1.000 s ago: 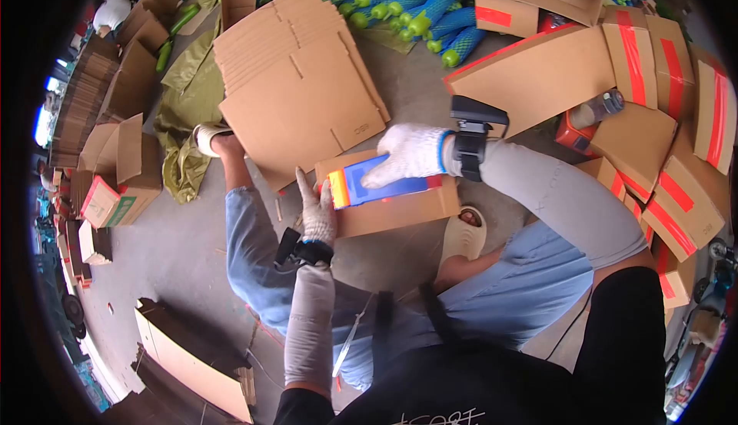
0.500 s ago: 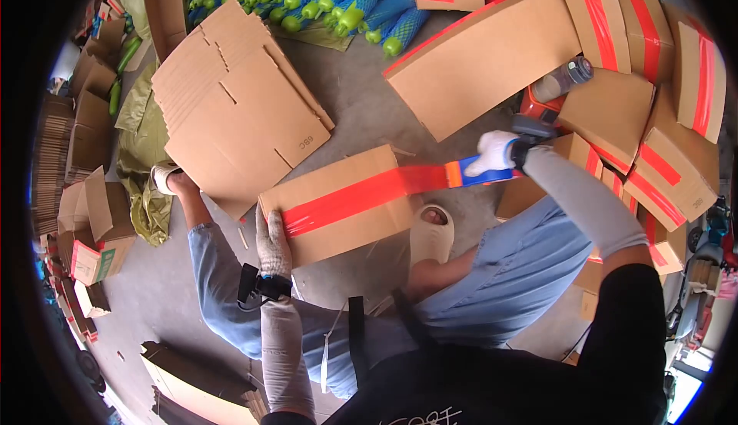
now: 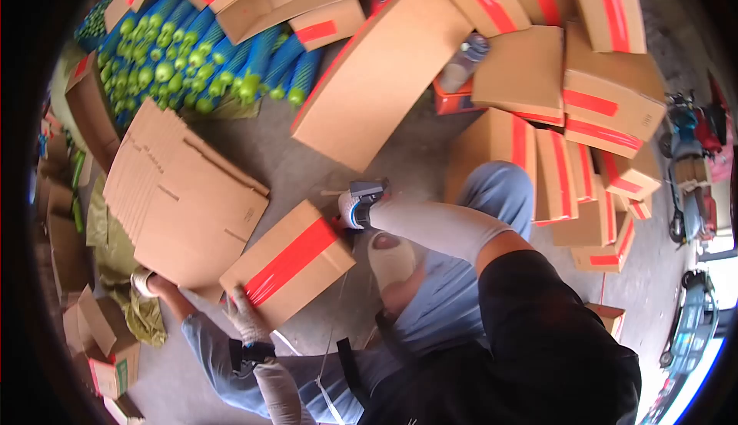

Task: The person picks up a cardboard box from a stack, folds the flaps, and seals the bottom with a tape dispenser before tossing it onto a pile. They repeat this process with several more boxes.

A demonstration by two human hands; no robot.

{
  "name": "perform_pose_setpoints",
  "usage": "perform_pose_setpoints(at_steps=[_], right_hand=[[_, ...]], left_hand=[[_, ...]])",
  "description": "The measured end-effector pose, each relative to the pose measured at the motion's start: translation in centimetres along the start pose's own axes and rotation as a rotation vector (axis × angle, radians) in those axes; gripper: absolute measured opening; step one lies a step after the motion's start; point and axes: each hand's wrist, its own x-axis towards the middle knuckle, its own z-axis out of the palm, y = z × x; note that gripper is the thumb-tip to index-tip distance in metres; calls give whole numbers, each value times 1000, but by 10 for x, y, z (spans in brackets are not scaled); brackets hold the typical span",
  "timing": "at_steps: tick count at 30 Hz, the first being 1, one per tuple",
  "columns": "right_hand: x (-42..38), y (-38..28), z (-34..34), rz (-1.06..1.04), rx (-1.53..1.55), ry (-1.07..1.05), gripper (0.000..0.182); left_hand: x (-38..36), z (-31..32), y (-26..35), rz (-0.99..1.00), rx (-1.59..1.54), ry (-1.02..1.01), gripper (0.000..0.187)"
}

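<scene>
A closed cardboard box [image 3: 304, 277] lies in front of me, with a strip of red tape [image 3: 296, 262] along its top seam. My left hand [image 3: 247, 317], in a pale glove, grips the near left end of this box. At the opposite end my right hand [image 3: 350, 211] is low against the box's edge, where the tape strip goes over. It was around a blue and orange tape dispenser a moment earlier; the dispenser is now mostly hidden behind the hand and box.
A stack of flattened cardboard [image 3: 188, 194] lies left of the box. Taped boxes [image 3: 607, 94] are piled at the right, near a long carton [image 3: 384, 71] and a bottle [image 3: 465, 62]. Blue-netted bundles with green ends [image 3: 165, 71] lie behind. My sandalled foot [image 3: 390, 260] is beside the box.
My right hand has moved left and down to the box's far end, bringing the stretched tape over the edge. The box has turned, and the view has shifted right.
</scene>
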Motion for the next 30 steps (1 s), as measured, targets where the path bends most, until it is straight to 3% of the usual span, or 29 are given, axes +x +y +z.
perform_pose_setpoints(at_steps=[1, 2, 4, 7, 8, 9, 10, 11, 12, 13, 14, 16, 17, 19, 21, 22, 23, 24, 25, 26, 27, 28, 30], right_hand=[[-13, 10, -6, 88, 108, 27, 46], [-60, 36, -65, 49, 427, 84, 55], [-146, 77, -162, 87, 511, 76, 66], [-247, 140, -207, 161, 709, 617, 58], [-274, 163, -205, 277, 856, 715, 51], [-300, 179, -199, 349, 817, 936, 48], [-320, 201, -187, 397, 790, 951, 42], [-326, 230, -158, 543, 523, 934, 43], [-324, 252, -123, 549, 353, 1043, 43], [-324, 267, -92, 724, 235, 820, 43], [-322, 280, -58, 750, 349, 725, 46], [-335, 264, -42, 729, 461, 578, 47], [-327, 266, -35, 818, 464, 619, 47], [-321, 244, -53, 903, 184, 922, 48], [-316, 201, -112, 790, 389, 1205, 46], [-296, 179, -121, 545, 599, 1327, 46], [-306, 141, -160, 292, 810, 1168, 48], [-256, 111, -136, 166, 857, 1087, 60], [-236, 68, -133, 167, 941, 816, 77], [-229, 32, -133, 153, 1144, 403, 93], [-169, -7, -70, 102, 1175, 326, 99], [-191, -25, -75, 102, 1477, 109, 98], [-245, -47, -85, 32, 1786, -106, 94]], left_hand=[[-5, 3, 16, -15, -6, -22, 47], [-4, 4, 19, -10, 52, -7, 47], [-5, 5, 20, 11, 99, 26, 47], [-9, 8, 27, 36, 194, 27, 51], [-5, 7, 23, 43, 186, 34, 51], [-6, 10, 24, 71, 121, 17, 53], [-6, 10, 26, 43, 123, 14, 54], [-8, 10, 30, 14, 127, 6, 54], [-9, 6, 29, -19, 109, -44, 53], [-9, 1, 29, -49, 95, -101, 53], [-5, -3, 30, -75, 82, -157, 52], [-17, -1, 36, -64, -105, -251, 49], [-23, -4, 40, -64, -179, -317, 43], [-15, -27, 8, 108, 200, -235, 52], [-35, -12, 32, 167, 415, -127, 51], [-46, 1, 49, 179, 454, -100, 51], [-55, 9, 62, 195, 479, -89, 50], [-64, 14, 75, 212, 499, -84, 50], [-74, 18, 86, 225, 511, -75, 50], [-84, 21, 96, 240, 530, -64, 49], [-95, 24, 107, 257, 553, -57, 49], [-107, 26, 117, 278, 567, -45, 49], [-134, 31, 145, 313, 603, -14, 48]])
